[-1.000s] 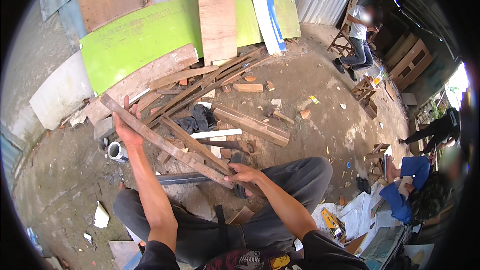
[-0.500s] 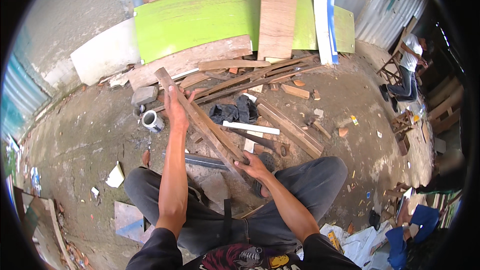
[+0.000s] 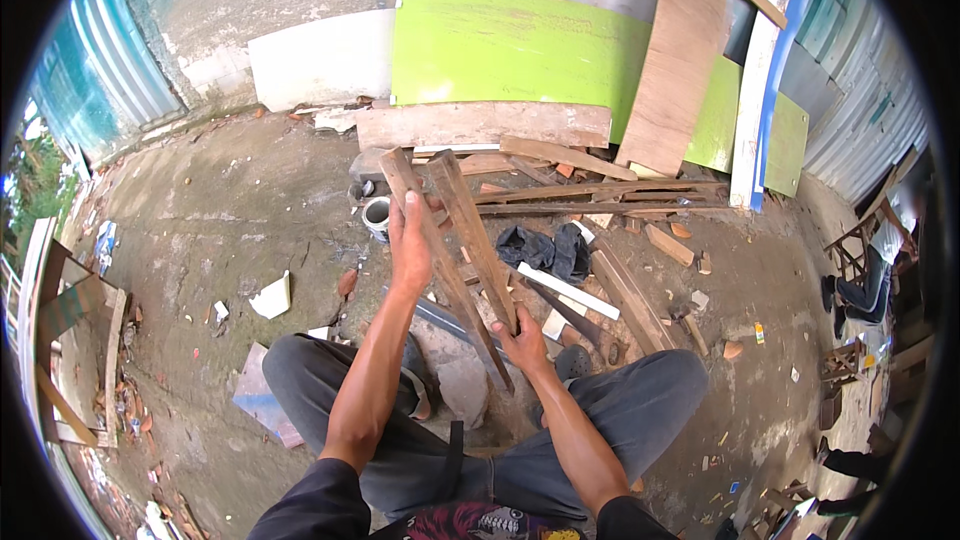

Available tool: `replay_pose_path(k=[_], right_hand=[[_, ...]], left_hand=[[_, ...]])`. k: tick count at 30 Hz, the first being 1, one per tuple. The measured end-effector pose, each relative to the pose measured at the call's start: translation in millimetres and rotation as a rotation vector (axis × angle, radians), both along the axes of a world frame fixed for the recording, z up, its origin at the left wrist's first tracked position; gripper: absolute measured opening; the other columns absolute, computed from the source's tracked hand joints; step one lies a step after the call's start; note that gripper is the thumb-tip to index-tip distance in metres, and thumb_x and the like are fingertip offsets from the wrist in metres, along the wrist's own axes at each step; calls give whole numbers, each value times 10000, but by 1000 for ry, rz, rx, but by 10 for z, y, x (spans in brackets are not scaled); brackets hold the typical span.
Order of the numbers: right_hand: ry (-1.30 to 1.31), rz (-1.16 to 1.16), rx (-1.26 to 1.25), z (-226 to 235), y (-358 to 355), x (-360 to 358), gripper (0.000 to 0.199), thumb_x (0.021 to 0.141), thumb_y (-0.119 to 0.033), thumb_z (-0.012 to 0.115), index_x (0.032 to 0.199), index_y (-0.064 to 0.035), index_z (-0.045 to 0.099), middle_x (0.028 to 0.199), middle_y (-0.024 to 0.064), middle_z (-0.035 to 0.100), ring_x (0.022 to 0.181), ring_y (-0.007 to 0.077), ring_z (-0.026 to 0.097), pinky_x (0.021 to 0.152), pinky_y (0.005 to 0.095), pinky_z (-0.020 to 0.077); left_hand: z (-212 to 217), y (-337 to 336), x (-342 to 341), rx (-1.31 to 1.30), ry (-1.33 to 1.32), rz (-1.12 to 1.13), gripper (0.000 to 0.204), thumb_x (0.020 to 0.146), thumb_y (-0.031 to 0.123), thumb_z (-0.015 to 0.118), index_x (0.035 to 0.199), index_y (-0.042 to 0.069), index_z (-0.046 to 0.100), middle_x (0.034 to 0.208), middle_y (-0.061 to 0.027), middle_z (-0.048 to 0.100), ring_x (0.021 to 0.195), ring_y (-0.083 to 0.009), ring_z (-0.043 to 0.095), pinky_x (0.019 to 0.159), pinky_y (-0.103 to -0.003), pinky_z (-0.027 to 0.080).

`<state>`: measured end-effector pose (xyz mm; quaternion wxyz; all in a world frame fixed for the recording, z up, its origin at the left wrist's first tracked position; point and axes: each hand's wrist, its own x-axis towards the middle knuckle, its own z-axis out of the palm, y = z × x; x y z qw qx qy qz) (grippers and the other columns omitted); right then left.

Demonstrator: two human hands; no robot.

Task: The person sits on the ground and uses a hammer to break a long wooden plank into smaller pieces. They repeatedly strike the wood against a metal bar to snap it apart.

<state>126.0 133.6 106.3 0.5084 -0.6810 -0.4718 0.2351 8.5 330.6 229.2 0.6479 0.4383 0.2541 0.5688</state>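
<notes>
Left hand [image 3: 410, 240] wrapped around upper part of wooden slat frame [image 3: 450, 240], frame centre. Right hand [image 3: 520, 338] clamped on its lower end. Risk: splinters, or joint twisting apart; loose end could strike my knee [image 3: 640, 390], lower right.

Dirt floor [image 3: 250, 210], cracked. Scrap wood pile [image 3: 600, 200] lies on it; dark cloth [image 3: 545, 248] just before the pile, white tin cup [image 3: 377, 217] at its left, white shard [image 3: 272, 298] further left.
</notes>
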Motion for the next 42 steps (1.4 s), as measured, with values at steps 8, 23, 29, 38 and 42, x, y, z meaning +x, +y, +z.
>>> replay_pose_path(k=[8,23,29,38,42], right_hand=[[-60,64,19,94,6,-115,419,902,-375,658,1062,6,587,883,225,639,830,356,637,720,411,485],[9,142,-2,240,-85,-75,438,900,-289,684,1181,16,543,1013,205,626,912,325,622,759,407,487],[-32,160,-2,289,-131,-54,421,897,-274,690,1166,19,553,986,201,633,896,327,627,771,414,490],[4,186,1,308,-146,-15,412,891,-290,698,1120,28,569,928,199,642,825,315,629,735,405,490],[27,173,7,253,-160,-14,423,889,-324,698,1080,34,578,875,208,630,784,307,620,703,398,480]], left_hand=[[332,-421,21,64,-161,-182,429,1032,381,448,1283,33,417,1134,-143,610,989,-239,647,860,-410,554],[398,-763,184,210,-63,-312,518,996,424,509,1231,-37,491,1078,-184,647,939,-249,676,829,-379,570],[474,-859,209,251,-24,-334,491,1001,409,505,1206,-37,491,1076,-184,648,927,-248,683,813,-366,571],[448,-848,281,254,36,-308,554,978,448,537,1247,-29,459,1063,-177,647,908,-269,694,799,-386,594],[500,-903,330,198,36,-284,448,930,300,661,1189,-20,484,1021,-147,648,885,-212,680,800,-354,581]])
